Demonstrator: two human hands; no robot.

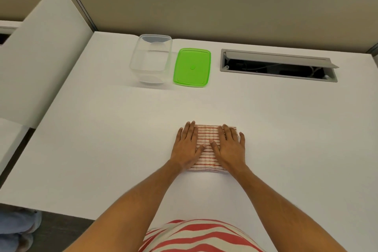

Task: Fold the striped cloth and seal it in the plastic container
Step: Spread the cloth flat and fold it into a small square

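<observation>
The striped cloth (207,145), white with thin red lines, lies folded into a small rectangle on the white table (102,139). My left hand (187,147) presses flat on its left side and my right hand (230,147) presses flat on its right side, fingers straight and pointing away from me. The clear plastic container (150,58) stands open and empty at the back of the table. Its green lid (192,67) lies flat on the table just right of it.
An open grey cable hatch (278,65) is set into the table at the back right. A beige partition wall (204,6) runs behind the table and a white side panel (41,57) stands at the left.
</observation>
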